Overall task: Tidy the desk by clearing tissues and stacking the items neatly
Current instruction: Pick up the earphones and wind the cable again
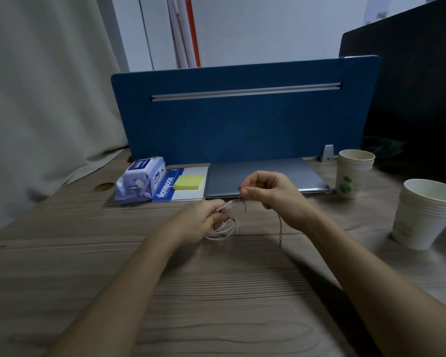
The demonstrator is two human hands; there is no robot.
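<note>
Coiling thin white cable (223, 228) before closed grey laptop (263, 176): left hand (200, 222) grips loops, right hand (268, 193) pinches free end. Next likely: finish winding, set down neatly.

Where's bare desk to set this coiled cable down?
The desk is bare left of the left hand, below the wipes pack, and near you between the forearms. The back row is crowded: notebook, laptop. Two cup stacks fill the right.

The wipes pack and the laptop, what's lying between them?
In the head view, a blue-and-white notebook lies between the wipes pack and the closed laptop, with a yellow sticky-note pad on top.
</note>
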